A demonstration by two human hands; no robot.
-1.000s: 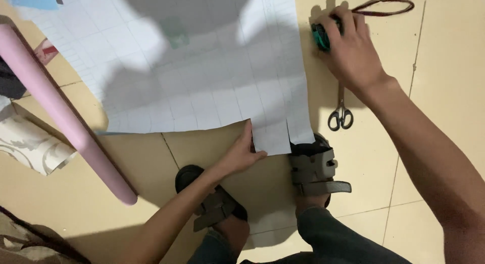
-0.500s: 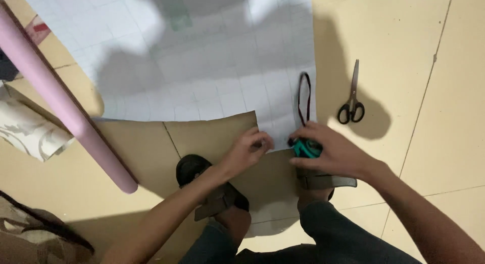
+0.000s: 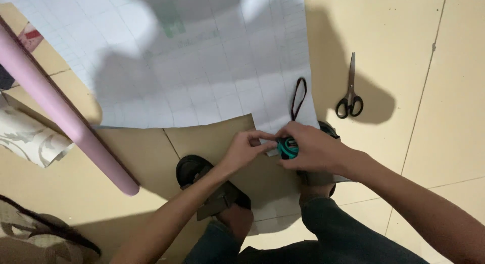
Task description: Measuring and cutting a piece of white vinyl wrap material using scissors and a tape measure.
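The right hand (image 3: pixel 316 150) is wrapped around a small teal and black tape measure (image 3: pixel 288 148), its fingers clamped on the case, just over the near edge of a large white gridded sheet (image 3: pixel 202 67) that lies spread across the tiled floor (image 3: pixel 444 142). The left hand (image 3: pixel 245 150) meets it from the other side, thumb and forefinger pinched together at the front of the tape measure; whether they grip the tape's tip is too small to tell. A dark wrist loop (image 3: pixel 299 97) from the tape measure lies stretched out on the sheet, just beyond the hands.

Under the hands, a brown cardboard panel (image 3: pixel 217 135) pokes out from beneath the sheet's near edge. The person's two feet in dark strapped sandals (image 3: pixel 212 193) stand at the near side of the floor, one on each side of the hands.

Black-handled scissors (image 3: pixel 350 94) lie shut on the bare floor past the sheet's right edge, near but apart from the right hand. A long pink roll (image 3: pixel 65 112) runs diagonally along the sheet's left edge, with a pale patterned roll (image 3: pixel 30 140) beside it at the floor's left side.
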